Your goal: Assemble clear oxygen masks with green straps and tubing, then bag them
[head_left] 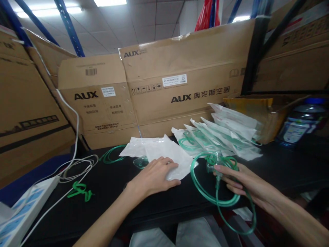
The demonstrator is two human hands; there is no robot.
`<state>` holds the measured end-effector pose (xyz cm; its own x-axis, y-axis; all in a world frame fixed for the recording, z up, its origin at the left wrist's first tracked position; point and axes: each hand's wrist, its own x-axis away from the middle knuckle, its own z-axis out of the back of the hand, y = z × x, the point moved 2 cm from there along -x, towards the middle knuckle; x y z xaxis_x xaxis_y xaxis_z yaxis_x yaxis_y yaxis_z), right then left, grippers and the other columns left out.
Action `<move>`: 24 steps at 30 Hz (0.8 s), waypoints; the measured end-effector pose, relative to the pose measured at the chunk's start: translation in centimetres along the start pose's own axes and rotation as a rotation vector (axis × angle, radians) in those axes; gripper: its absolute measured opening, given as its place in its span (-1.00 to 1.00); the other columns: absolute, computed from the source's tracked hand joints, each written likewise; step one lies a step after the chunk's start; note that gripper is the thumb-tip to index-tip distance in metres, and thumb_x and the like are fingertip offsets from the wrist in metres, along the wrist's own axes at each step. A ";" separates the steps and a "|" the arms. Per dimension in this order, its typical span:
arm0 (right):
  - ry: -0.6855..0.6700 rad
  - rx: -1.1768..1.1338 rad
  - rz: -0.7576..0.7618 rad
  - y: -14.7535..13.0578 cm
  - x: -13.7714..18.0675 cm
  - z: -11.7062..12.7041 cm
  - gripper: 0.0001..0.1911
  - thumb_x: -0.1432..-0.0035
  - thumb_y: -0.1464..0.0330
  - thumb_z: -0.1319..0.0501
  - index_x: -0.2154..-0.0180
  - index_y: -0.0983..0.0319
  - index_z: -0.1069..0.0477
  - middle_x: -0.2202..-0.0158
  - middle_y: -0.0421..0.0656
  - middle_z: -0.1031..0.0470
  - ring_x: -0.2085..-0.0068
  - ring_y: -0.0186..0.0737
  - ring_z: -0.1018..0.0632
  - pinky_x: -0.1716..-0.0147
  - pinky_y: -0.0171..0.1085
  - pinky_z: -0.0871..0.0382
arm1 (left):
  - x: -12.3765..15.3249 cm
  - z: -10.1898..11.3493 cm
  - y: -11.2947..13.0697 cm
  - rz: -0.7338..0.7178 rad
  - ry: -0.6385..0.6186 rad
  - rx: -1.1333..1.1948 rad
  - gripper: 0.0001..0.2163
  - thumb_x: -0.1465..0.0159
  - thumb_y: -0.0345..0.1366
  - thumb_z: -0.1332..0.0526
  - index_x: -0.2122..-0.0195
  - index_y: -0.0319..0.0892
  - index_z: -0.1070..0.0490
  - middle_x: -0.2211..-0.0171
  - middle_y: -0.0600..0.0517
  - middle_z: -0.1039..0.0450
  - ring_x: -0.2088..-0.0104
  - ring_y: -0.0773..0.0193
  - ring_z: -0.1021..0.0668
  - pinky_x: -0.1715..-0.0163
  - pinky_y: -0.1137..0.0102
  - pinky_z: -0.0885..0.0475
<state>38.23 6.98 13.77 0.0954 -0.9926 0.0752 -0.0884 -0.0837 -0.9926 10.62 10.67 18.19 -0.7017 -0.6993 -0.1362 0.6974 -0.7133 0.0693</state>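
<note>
My left hand [156, 176] lies palm down on a white pouch [167, 151], its thumb and fingers apart. Another white pouch [136, 146] sits partly beneath it. Beside the left wrist, a clear plastic piece with green edging [141, 162] rests on the black table, partly hidden by the pouches. My right hand [238, 176] is closed on a coil of green tubing [196, 181] with clear plastic fittings [218, 161]. One loop of the tubing hangs down past the table's front edge. The fingertips behind the coil are partly hidden.
Several filled white pouches [213, 137] lean in a row at the back right. A bottle with a blue cap [295, 123] stands farther right. At left are a power strip [28, 209], white cable [77, 127] and green ties [80, 191]. Cardboard boxes [154, 109] wall the back.
</note>
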 end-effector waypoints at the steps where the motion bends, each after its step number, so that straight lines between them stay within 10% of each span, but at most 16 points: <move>1: 0.010 0.016 0.007 -0.1 0.1 -0.1 -0.54 -0.05 0.04 -0.45 0.45 0.31 -0.42 0.69 -0.42 -0.03 0.66 -0.56 -0.03 0.72 -0.50 0.11 | -0.1 -0.2 -0.2 -0.002 -0.008 -0.001 -0.54 -0.33 -0.05 -0.27 -0.19 -0.12 -0.44 -0.14 -0.11 -0.47 -0.12 -0.04 -0.51 -0.12 0.14 -0.40; 9: 0.140 -0.092 -0.014 -0.9 1.3 -0.4 -0.65 0.05 0.19 -0.54 0.30 0.26 -0.58 0.26 -0.10 -0.62 0.24 -0.17 -0.63 0.21 -0.33 -0.59 | -0.4 0.0 -0.4 -0.050 0.018 -0.103 -0.65 -0.35 -0.03 -0.23 -0.04 -0.11 -0.53 0.09 -0.11 -0.60 0.06 -0.01 -0.62 0.09 0.23 -0.47; 19: 0.074 -0.296 -0.032 0.1 1.8 -1.4 -0.70 -0.13 0.25 -0.45 0.11 0.22 -0.60 -0.17 -0.01 -0.52 -0.12 0.15 -0.57 -0.10 0.00 -0.54 | -1.3 0.0 2.1 -0.149 -0.057 -0.368 -0.85 -0.33 -0.38 -0.18 0.19 -0.28 -0.54 0.40 -0.14 -0.60 0.35 -0.02 -0.66 0.38 0.30 -0.47; 24: 0.065 -0.346 -0.023 0.2 2.1 -1.5 -0.76 -0.16 0.29 -0.43 0.13 0.23 -0.61 -0.13 0.00 -0.55 -0.11 0.15 -0.58 -0.12 0.00 -0.53 | -1.4 0.5 0.5 -0.111 -0.024 -0.097 -0.77 -0.40 -0.36 -0.15 0.27 -0.21 -0.62 0.41 -0.09 -0.65 0.37 0.08 -0.67 0.34 0.37 -0.44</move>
<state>36.90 4.80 13.92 0.0392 -0.9927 0.1137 -0.4184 -0.1196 -0.9003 11.90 11.29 18.92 -0.7781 -0.6177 -0.1142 0.6249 -0.7796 -0.0412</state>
